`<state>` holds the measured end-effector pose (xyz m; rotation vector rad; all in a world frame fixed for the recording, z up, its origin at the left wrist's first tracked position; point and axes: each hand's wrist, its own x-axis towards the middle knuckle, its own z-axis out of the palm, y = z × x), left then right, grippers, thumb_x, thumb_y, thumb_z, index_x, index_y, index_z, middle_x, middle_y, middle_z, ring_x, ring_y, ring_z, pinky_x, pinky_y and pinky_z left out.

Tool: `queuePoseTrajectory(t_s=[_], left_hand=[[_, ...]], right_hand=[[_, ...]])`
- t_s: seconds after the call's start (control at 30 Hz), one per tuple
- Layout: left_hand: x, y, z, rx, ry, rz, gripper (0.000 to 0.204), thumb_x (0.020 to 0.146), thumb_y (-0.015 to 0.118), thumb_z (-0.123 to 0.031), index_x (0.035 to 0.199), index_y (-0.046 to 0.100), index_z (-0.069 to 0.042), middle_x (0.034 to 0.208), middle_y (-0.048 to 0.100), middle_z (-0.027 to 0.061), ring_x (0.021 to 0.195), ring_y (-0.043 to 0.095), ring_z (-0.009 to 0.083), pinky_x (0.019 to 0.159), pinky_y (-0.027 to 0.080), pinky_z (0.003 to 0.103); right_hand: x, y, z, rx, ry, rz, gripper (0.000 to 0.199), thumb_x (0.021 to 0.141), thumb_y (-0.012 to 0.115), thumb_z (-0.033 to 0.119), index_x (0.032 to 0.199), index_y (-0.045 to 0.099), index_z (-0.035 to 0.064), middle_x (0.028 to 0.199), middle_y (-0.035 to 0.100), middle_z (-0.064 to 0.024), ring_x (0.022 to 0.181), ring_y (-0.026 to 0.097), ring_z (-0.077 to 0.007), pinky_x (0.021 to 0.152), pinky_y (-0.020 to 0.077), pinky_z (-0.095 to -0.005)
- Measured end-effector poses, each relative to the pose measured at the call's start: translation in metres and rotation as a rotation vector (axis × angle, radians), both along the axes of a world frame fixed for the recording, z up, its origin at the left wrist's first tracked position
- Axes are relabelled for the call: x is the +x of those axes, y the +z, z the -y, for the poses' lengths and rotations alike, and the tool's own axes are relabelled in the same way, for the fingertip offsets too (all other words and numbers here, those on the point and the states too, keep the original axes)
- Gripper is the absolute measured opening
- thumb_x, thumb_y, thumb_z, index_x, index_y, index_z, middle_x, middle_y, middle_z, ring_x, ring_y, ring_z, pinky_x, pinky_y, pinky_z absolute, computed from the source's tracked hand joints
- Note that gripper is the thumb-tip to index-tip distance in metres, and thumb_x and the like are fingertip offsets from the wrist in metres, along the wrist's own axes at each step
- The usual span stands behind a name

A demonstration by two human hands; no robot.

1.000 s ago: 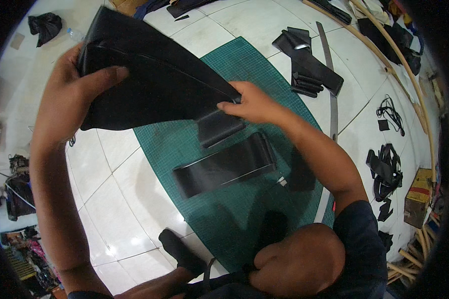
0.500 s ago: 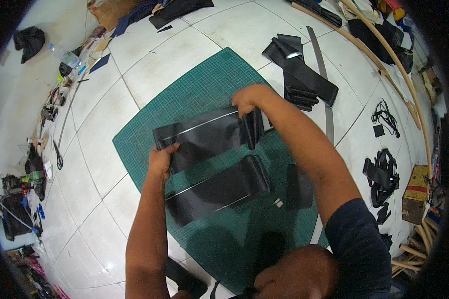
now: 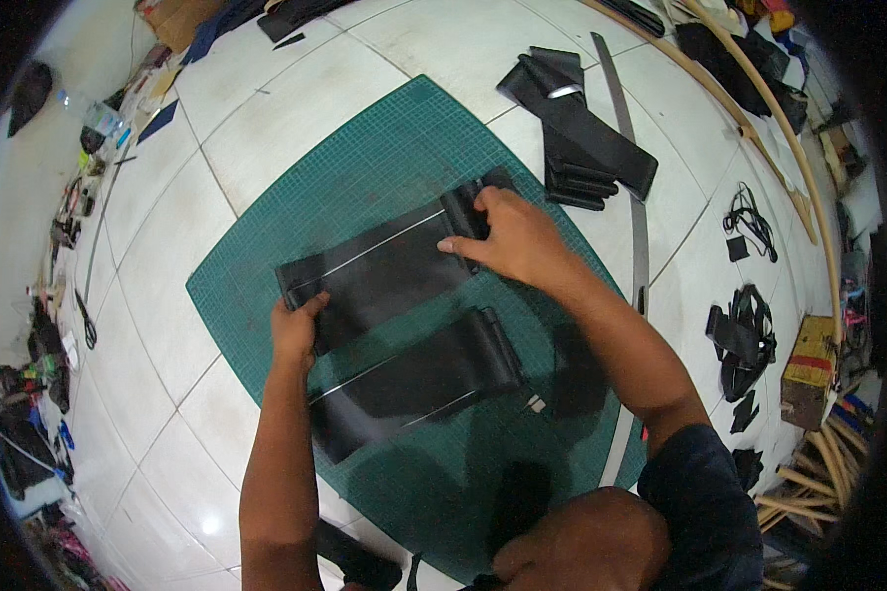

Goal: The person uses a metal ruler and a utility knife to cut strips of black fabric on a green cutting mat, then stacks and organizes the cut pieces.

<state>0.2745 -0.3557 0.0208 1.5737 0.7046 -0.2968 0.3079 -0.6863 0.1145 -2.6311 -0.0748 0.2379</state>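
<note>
A broad black sheet strip (image 3: pixel 379 264) with a thin pale line along it lies slanted over the green cutting mat (image 3: pixel 355 158). My left hand (image 3: pixel 296 327) pinches its left end, thumb on top and fingers underneath. At the far right end the strip is rolled or folded into a thick bundle. My right hand (image 3: pixel 517 234) grips that bundle, with the thumb on the near side and the fingers around the far side. Nearer to me lies a second black strip (image 3: pixel 419 384), its right end also folded up. A small whitish piece (image 3: pixel 534 404) sits beside it.
Beyond the mat's right edge lie folded black strips (image 3: pixel 591 138) and a long metal ruler (image 3: pixel 616 89). Farther right are a black cord (image 3: pixel 749 222), a bundle of black straps (image 3: pixel 744 340) and a box (image 3: pixel 808 369). Scissors (image 3: pixel 87 320) lie on the left floor tiles.
My right hand has shifted from the strip's far edge to around its bundled right end, which now looks rolled more tightly. My left hand keeps its hold. The whole view has shifted slightly.
</note>
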Motion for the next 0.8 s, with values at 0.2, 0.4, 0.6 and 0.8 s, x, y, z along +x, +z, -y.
queuePoseTrajectory(t_s=[0.2, 0.4, 0.6, 0.8], left_hand=[[0.001, 0.006, 0.000, 0.020, -0.004, -0.021, 0.033, 0.080, 0.077, -0.006, 0.110, 0.063, 0.001, 0.100, 0.070, 0.0125, 0.083, 0.068, 0.0248, 0.075, 0.054, 0.037], [-0.002, 0.010, 0.003, -0.002, 0.005, -0.001, 0.041, 0.080, 0.078, -0.011, 0.114, 0.062, 0.004, 0.105, 0.070, 0.0163, 0.092, 0.068, 0.0272, 0.079, 0.054, 0.039], [0.004, 0.031, 0.010, 0.064, -0.009, -0.083, 0.078, 0.077, 0.082, -0.044, 0.127, 0.053, 0.009, 0.119, 0.066, 0.0228, 0.105, 0.065, 0.0337, 0.082, 0.054, 0.042], [0.011, 0.014, 0.001, 0.093, 0.031, -0.129, 0.078, 0.077, 0.082, -0.044, 0.124, 0.054, 0.011, 0.115, 0.066, 0.0227, 0.098, 0.067, 0.0330, 0.077, 0.054, 0.041]], right_hand=[[0.008, -0.021, -0.006, -0.135, 0.020, -0.099, 0.043, 0.088, 0.068, 0.034, 0.112, 0.061, -0.0005, 0.105, 0.068, -0.0216, 0.102, 0.065, -0.0391, 0.088, 0.0510, -0.0499], [0.000, -0.010, -0.009, -0.113, 0.004, -0.056, 0.030, 0.089, 0.064, 0.025, 0.107, 0.058, 0.0015, 0.096, 0.069, -0.0216, 0.095, 0.067, -0.0408, 0.083, 0.0508, -0.0524], [-0.003, 0.057, 0.009, 0.133, 0.141, 0.044, 0.027, 0.089, 0.063, 0.020, 0.104, 0.057, -0.0016, 0.083, 0.065, -0.0189, 0.078, 0.065, -0.0314, 0.074, 0.0512, -0.0404], [0.060, 0.111, 0.028, 0.530, 0.176, 0.250, 0.029, 0.086, 0.062, 0.023, 0.108, 0.064, 0.0036, 0.085, 0.069, -0.0148, 0.074, 0.067, -0.0245, 0.070, 0.0536, -0.0381]])
